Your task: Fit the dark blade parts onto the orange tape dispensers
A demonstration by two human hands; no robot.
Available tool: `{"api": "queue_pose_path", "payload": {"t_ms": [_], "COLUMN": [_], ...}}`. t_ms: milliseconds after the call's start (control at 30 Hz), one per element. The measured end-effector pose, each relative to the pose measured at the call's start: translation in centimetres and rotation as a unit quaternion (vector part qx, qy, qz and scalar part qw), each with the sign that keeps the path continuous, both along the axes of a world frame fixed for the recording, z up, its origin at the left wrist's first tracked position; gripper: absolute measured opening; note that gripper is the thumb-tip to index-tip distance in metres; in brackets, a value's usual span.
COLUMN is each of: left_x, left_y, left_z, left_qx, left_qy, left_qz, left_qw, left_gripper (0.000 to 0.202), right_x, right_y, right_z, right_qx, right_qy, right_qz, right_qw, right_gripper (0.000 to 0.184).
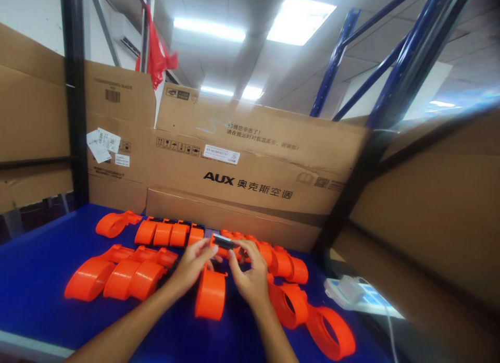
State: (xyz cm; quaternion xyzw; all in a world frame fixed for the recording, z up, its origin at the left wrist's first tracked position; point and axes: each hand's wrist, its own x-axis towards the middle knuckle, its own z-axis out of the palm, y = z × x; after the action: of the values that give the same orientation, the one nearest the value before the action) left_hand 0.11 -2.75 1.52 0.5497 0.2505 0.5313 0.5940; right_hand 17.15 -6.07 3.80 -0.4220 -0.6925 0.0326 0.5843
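Observation:
In the middle of the head view, my left hand [197,259] and my right hand [250,269] are raised over the blue table. Both hold one orange tape dispenser [214,241] between them, with a dark strip with a pale top edge along its upper side. The fingers of my left hand pinch its left end, while those of my right hand close round its right end. My fingers partly hide its lower side. Just below my hands another orange dispenser [211,295] rests on the table, its rounded band facing me.
Several orange dispensers [89,279] lie in rows at left; more [299,269] stand at right, with a loop-shaped one [344,334] nearest. A cardboard wall [250,160] backs the blue table [35,264]. A power strip [367,295] with a plugged-in adapter and cable lies at right.

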Motion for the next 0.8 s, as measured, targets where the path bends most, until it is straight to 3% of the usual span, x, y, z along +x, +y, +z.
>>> {"api": "queue_pose_path", "payload": {"t_ms": [300, 500, 633, 800], "left_x": [0.2, 0.2, 0.1, -0.1], "left_y": [-0.7, 0.0, 0.6, 1.2], "left_z": [0.4, -0.7, -1.2, -1.0], "left_qx": [0.046, 0.024, 0.021, -0.009], "left_qy": [-0.014, 0.009, -0.009, -0.051], "left_qz": [-0.02, -0.015, -0.013, -0.007], "left_qw": [0.999, 1.0, 1.0, 0.999], "left_gripper": [0.05, 0.04, 0.039, 0.056], "right_x": [-0.1, -0.3, 0.2, 1.2], "right_y": [0.4, 0.4, 0.4, 1.1], "right_z": [-0.7, -0.9, -0.7, -1.0], "right_qx": [0.019, 0.019, -0.01, -0.093], "right_qy": [-0.007, -0.019, -0.042, -0.035], "right_qz": [-0.006, 0.011, 0.051, 0.059], "right_qw": [1.0, 1.0, 0.998, 0.993], "right_gripper": [0.022, 0.025, 0.03, 0.034]}}
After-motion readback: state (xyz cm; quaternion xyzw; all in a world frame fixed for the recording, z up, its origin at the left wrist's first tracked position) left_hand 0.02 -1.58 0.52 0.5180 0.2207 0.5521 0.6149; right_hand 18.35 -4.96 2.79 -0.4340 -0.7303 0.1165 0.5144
